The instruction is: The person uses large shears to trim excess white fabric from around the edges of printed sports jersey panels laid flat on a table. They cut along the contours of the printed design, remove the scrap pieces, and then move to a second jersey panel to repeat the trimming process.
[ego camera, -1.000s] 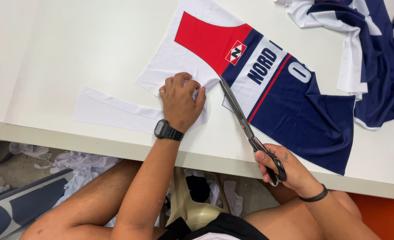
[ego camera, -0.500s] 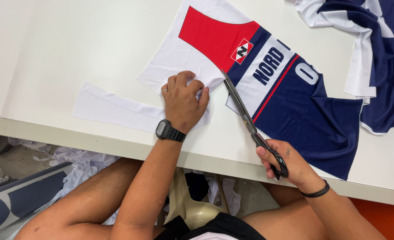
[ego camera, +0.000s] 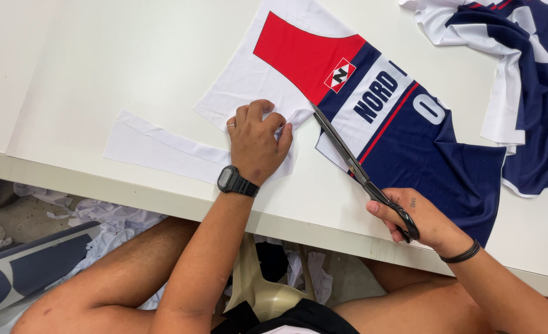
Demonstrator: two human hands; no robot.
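A printed fabric panel [ego camera: 403, 124] in white, red and navy lies flat on the white table [ego camera: 101, 68]. My left hand [ego camera: 256, 139], with a ring and a black wristwatch, presses down on the panel's white lower edge next to the cut. My right hand [ego camera: 410, 216] grips the black handles of long scissors [ego camera: 342, 151]. Their blades point up and to the left, into the fabric between the white strip and the navy part. A long white cut strip [ego camera: 156, 148] trails off to the left from under my left hand.
More navy and white fabric [ego camera: 521, 80] is piled at the table's far right. Below the table's front edge [ego camera: 131, 192] lie white fabric scraps [ego camera: 113, 216] on the floor, a beige chair seat [ego camera: 267, 291] between my legs, and grey-blue cloth [ego camera: 26, 272] at the lower left.
The scissors have slid a little farther up into the fabric along the cut. My left hand stays pressed on the white edge. The view shifted slightly.
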